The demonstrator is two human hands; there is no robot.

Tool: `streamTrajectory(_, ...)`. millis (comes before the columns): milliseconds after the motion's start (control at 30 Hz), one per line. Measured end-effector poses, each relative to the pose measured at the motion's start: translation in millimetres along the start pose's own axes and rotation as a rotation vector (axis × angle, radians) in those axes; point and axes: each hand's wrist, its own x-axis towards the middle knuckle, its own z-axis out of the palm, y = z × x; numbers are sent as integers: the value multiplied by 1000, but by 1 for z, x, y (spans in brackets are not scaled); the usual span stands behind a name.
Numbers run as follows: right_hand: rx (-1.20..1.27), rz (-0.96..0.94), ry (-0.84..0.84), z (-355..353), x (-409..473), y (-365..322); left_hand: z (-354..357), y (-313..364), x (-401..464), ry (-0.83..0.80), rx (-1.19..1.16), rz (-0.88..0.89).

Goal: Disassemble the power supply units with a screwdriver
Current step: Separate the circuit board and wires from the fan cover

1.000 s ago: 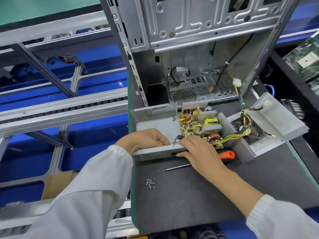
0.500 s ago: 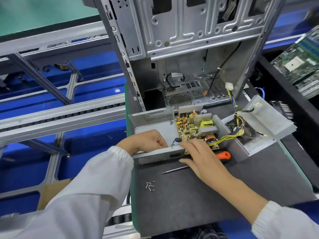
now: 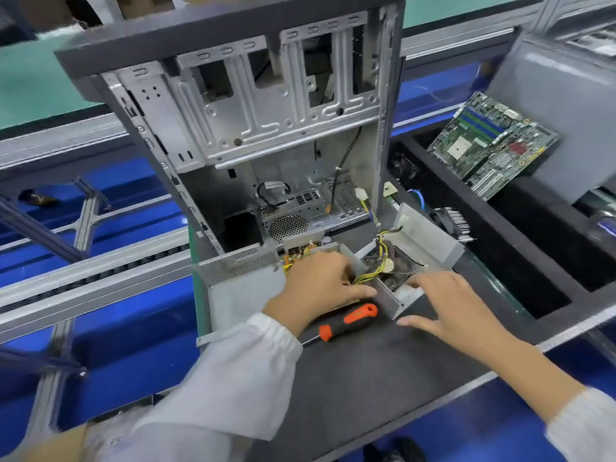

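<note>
The open power supply case [image 3: 240,295] sits on the black mat [image 3: 383,378], with a mesh wall at its far side. My left hand [image 3: 320,285] lies over the yellow circuit board [image 3: 293,258], fingers curled onto it beside the yellow wires [image 3: 380,261]. The detached grey cover [image 3: 423,235] with the fan lies to the right, still joined by the wires. My right hand [image 3: 446,301] is spread flat, fingertips at the cover's near corner. The orange-and-black screwdriver [image 3: 356,315] rests on the mat between my hands, untouched.
An empty metal computer case [image 3: 266,128] stands upright just behind the power supply. A green motherboard [image 3: 490,145] leans in a black bin [image 3: 533,261] at the right, near a finned heatsink [image 3: 450,221]. Conveyor rails [image 3: 100,271] run along the left.
My left hand moved from the case's near-left wall onto the circuit board. My right hand left the board and shifted right to the cover's corner. The view tilted up.
</note>
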Motion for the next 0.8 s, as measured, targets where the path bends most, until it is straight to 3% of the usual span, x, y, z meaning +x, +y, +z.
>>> streamTrajectory(167, 123, -42, -17, 14, 15, -16, 21, 24, 20, 12, 17, 6)
streamTrajectory(300, 378, -11, -63, 17, 14, -25, 11, 7, 25, -71, -419, -27)
streamTrajectory(433, 459, 8, 6, 15, 1, 9, 8, 1, 22, 74, -749, -168)
streamTrajectory(700, 417, 30, -52, -12, 10, 118, 15, -2, 24, 274, -880, -293)
streamTrajectory(800, 438, 12, -117, -21, 9, 135, 24, 2, 24, 223, -778, -272)
